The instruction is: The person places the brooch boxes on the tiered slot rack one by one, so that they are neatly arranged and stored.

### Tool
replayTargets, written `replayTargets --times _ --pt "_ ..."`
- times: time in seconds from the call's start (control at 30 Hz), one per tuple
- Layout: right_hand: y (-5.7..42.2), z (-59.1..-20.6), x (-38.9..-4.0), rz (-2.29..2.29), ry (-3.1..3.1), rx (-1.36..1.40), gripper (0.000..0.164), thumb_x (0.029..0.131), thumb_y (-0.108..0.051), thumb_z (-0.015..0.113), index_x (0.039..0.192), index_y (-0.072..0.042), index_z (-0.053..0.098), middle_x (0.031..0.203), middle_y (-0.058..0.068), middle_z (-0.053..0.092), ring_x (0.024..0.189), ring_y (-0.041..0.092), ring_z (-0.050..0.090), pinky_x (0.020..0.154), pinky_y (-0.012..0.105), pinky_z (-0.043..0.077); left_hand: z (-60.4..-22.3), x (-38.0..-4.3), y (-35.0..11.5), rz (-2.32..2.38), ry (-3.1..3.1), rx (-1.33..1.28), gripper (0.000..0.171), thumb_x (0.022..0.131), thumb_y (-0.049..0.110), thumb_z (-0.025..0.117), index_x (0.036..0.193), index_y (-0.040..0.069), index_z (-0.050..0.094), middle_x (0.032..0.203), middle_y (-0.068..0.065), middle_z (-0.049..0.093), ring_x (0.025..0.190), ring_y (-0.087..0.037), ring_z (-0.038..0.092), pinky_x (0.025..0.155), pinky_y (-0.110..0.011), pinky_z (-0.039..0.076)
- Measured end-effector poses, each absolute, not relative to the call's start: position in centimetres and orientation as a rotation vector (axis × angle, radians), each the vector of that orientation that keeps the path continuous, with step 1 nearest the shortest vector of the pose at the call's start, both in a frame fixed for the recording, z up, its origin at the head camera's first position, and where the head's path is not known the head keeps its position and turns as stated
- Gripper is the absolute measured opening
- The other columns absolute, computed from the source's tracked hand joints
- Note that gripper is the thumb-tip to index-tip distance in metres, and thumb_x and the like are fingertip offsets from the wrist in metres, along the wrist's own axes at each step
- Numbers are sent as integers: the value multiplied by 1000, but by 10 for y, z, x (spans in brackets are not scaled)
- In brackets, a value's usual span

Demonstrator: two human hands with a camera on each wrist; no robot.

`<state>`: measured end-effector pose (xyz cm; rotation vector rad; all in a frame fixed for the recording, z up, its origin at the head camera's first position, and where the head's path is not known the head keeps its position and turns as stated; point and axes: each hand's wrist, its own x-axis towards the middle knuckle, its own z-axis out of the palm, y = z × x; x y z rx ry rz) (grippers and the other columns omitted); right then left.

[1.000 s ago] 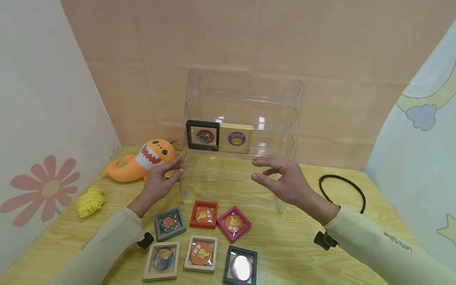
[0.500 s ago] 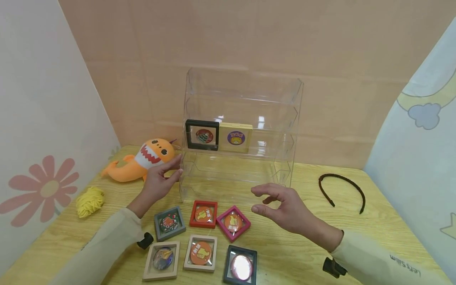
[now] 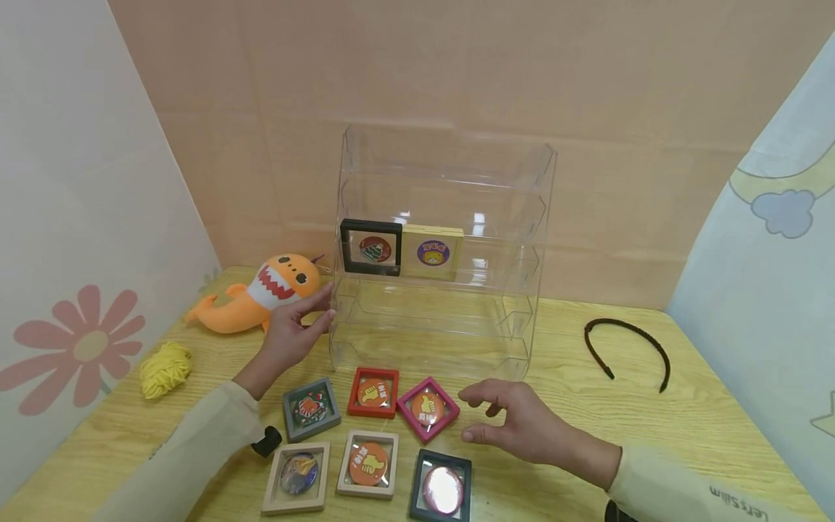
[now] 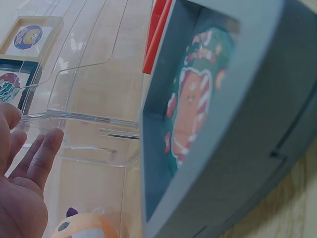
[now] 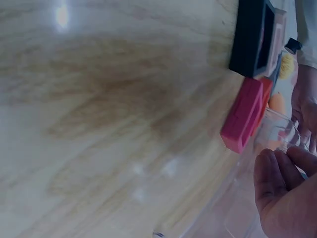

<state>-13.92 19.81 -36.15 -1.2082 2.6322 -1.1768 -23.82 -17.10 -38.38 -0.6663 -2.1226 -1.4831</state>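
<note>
My left hand (image 3: pixel 295 335) holds the left side edge of a clear acrylic display rack (image 3: pixel 450 308), with the panel between thumb and fingers (image 4: pixel 45 157). On a middle tier of the rack a black frame (image 3: pixel 346 267) and a cream frame (image 3: pixel 412 254) stand side by side. My right hand (image 3: pixel 522 423) hovers with thumb and fingers apart and nothing between them. Just left of it lies a magenta frame (image 3: pixel 446 392) holding a round orange thumbs-up badge; in the right wrist view this magenta frame (image 5: pixel 242 116) shows beyond the fingers.
Around it lie a red frame (image 3: pixel 352 395), a grey frame (image 3: pixel 290 406), two beige frames (image 3: pixel 342 464) and a dark frame (image 3: pixel 417 482). An orange plush shark (image 3: pixel 222 313) and yellow yarn (image 3: pixel 166 370) sit left. A dark headband (image 3: pixel 636 330) lies right.
My right hand has come down from in front of the rack to beside the magenta frame. The left hand stays at the rack's left side.
</note>
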Motion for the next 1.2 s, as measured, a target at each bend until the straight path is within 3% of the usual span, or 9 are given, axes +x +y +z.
replayTargets --times 0.2,0.43,0.6,0.77,0.97,1.2 --pt "197 -369 -132 -1094 2592 -1233 43 83 -34 72 111 -2 66 103 7 67 87 20 61 68 28 55 -384 -239 -171 -1513 -2108 -666 43 87 -5 64 129 -1 56 114 -18 64 97 -13 63 64 -24 57" --pt "198 -374 -127 -972 2605 -1207 51 82 -42 71 112 0 66 104 4 66 88 14 59 68 26 53 -375 -232 -168 -1475 -2139 -647 42 86 -8 64 128 -5 56 112 -20 64 97 -25 63 67 -21 56" --pt "199 -377 -124 -916 2564 -1154 55 80 -46 72 113 -1 66 102 -2 65 87 9 57 71 26 53 -382 -237 -171 -1464 -2144 -629 43 86 -9 64 128 -4 56 112 -20 64 96 -20 63 68 -19 55" --pt "198 -380 -121 -867 2527 -1141 57 78 -50 71 110 -3 67 99 -9 63 85 2 54 73 23 52 -384 -239 -170 -1451 -2132 -635 43 85 -11 64 126 -6 57 109 -22 65 95 -24 64 65 -19 55" --pt "196 -381 -118 -826 2510 -1198 56 77 -51 72 108 -5 68 96 -12 60 83 0 51 72 21 50 -385 -238 -171 -1462 -2145 -628 43 87 -2 66 129 2 58 108 -16 67 96 -19 64 70 -21 55" --pt "196 -381 -117 -784 2492 -1188 57 77 -52 72 109 -5 69 95 -14 56 83 1 50 72 20 49 -377 -232 -168 -1431 -2157 -640 42 86 -7 64 128 -5 56 109 -21 65 97 -27 64 74 -14 51"
